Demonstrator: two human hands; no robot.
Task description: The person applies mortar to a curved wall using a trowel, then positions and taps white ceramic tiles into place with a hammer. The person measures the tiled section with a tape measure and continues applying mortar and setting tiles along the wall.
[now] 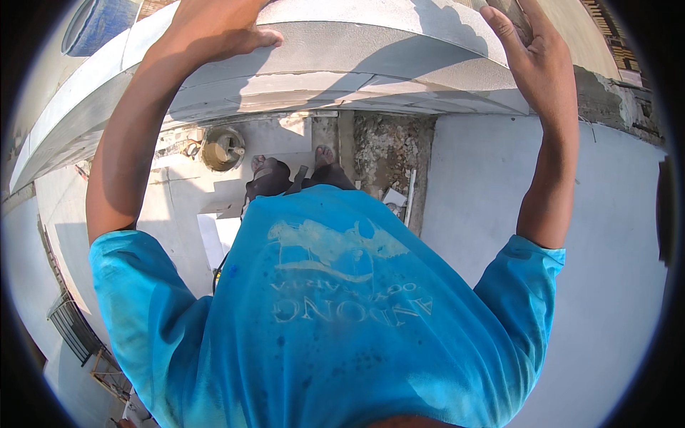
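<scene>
A wall of pale grey building blocks (342, 53) curves across the upper view in front of me, its top sunlit. My left hand (232, 28) lies over the wall's upper edge with the thumb stretched out along it; the other fingers run out of the picture. At the wall's right end is my right hand (531, 43), thumb spread apart from the fingers, beside the end of the top block. Its fingertips are cut off by the upper rim. Neither hand visibly grips a loose thing.
A round bucket (222, 148) with grey mortar stands at the wall's foot, left of my feet (292, 158). Rubble (391, 146) fills a strip on the right, near a pale pipe (410, 196). A blue barrel (100, 27) stands beyond the wall.
</scene>
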